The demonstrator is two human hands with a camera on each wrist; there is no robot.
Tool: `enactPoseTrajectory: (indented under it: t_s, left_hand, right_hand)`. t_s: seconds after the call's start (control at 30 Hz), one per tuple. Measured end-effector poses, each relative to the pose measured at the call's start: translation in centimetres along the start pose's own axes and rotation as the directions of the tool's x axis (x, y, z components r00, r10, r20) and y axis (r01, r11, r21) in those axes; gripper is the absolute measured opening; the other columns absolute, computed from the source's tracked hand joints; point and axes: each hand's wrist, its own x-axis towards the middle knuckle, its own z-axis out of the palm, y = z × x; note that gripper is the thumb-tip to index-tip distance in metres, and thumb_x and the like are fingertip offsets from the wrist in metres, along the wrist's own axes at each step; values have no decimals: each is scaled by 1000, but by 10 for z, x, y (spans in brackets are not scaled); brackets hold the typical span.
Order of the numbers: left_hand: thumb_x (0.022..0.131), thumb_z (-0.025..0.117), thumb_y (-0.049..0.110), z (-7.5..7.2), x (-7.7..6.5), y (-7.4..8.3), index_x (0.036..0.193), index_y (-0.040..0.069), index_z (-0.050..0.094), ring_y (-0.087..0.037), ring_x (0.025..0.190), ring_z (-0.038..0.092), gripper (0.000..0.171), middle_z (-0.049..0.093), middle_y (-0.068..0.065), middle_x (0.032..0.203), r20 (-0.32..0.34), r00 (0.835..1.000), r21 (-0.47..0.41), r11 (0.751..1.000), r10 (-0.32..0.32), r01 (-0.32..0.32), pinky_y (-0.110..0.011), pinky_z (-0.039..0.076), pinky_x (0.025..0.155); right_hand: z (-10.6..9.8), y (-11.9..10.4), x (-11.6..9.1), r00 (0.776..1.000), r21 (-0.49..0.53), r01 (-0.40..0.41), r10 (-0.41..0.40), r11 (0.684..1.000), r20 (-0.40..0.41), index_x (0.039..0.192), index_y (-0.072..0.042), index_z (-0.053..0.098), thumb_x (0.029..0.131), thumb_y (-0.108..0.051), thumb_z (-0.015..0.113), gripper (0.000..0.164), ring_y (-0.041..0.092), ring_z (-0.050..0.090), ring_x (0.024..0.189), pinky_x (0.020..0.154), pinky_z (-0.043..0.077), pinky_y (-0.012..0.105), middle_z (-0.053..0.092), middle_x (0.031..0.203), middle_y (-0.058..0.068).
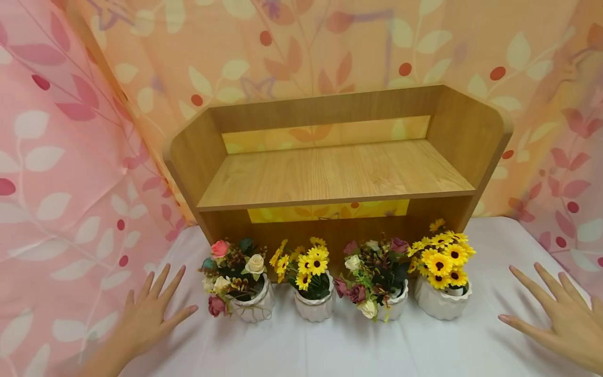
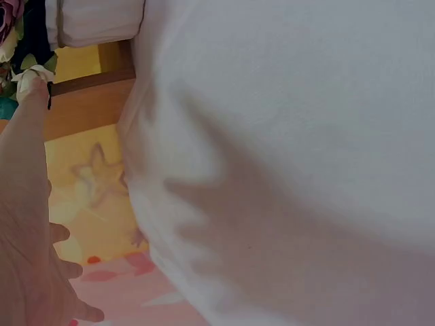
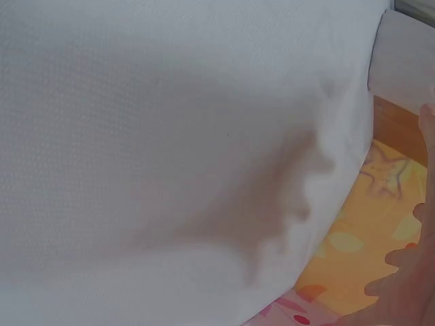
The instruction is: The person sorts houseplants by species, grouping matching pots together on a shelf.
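My left hand (image 1: 148, 314) is held over the left side of the table with its fingers spread, holding nothing. On the right side, my right hand (image 1: 560, 319) is spread the same way and holds nothing. Between them stands a row of white pots with artificial flowers. Nearest the left hand is a pot of mixed roses (image 1: 254, 264); beside it comes a smaller pot of yellow sunflowers (image 1: 316, 262). Further right are a pot of purple and cream roses (image 1: 357, 293) and a fuller pot of sunflowers (image 1: 440, 264), closest to the right hand.
Behind the pots a two-tier wooden shelf (image 1: 339, 170) stands on the white tablecloth (image 1: 353, 351). Its upper board bears nothing. Patterned curtains, pink (image 1: 56, 199) at the left and orange (image 1: 330, 52) at the back, surround the table.
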Motion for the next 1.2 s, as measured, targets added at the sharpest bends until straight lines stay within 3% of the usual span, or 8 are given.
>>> enactPoseTrajectory:
  t_s: [0.13,0.37,0.57,0.7,0.87,1.07,1.2]
  left_hand:
    - [97,63,64,-11,5,2,171,29,14,-65,149,20,95,22,-29,170,-12,1000,19,999,29,-28,-92,13,105]
    - [101,62,58,-41,20,12,172,24,11,-65,150,18,93,16,-29,172,-11,999,-42,998,51,-52,-92,12,106]
    - [103,61,52,-68,36,21,171,19,11,-66,150,17,91,14,-30,172,-45,995,-107,990,84,-88,-90,14,109]
    - [105,61,45,-84,48,29,171,18,9,-65,150,19,88,15,-33,171,-73,991,-189,974,110,-122,-86,18,111]
    - [108,56,43,-99,61,39,171,18,5,-61,153,17,85,13,-29,173,-71,992,-316,941,104,-121,-85,20,112]
    - [111,48,41,-111,77,53,170,10,8,-59,154,21,77,17,-28,173,-86,991,-406,905,100,-127,-82,20,115]
    - [113,42,42,-119,87,64,170,10,12,-58,149,33,72,27,-29,169,-77,993,-454,883,88,-114,-81,31,112]
  right_hand:
    - [-1,-2,-1,1000,-3,4,-3,1000,18,171,-31,13,83,-58,82,115,76,0,144,100,-15,93,0,172,32]
    - [-5,-10,0,999,11,9,-9,1000,36,171,-29,16,86,-55,81,110,72,4,147,103,-12,92,7,171,33]
    - [-9,-17,6,998,39,24,-26,999,57,170,-24,21,87,-52,83,107,72,23,142,92,16,96,27,161,41]
    - [-9,-20,11,993,61,5,-12,998,118,169,-16,22,89,-53,81,106,71,34,130,90,24,94,33,154,44]
    - [-6,-27,13,987,164,-28,2,986,159,166,-7,27,92,-48,80,99,69,36,132,92,27,91,36,154,42]
    - [-1,-37,9,991,293,-51,11,955,136,166,-12,31,93,-41,81,93,68,38,133,94,28,88,41,155,39]
    - [0,-44,12,986,305,-87,39,948,159,165,-11,33,94,-42,80,91,68,41,131,91,34,86,41,155,40]
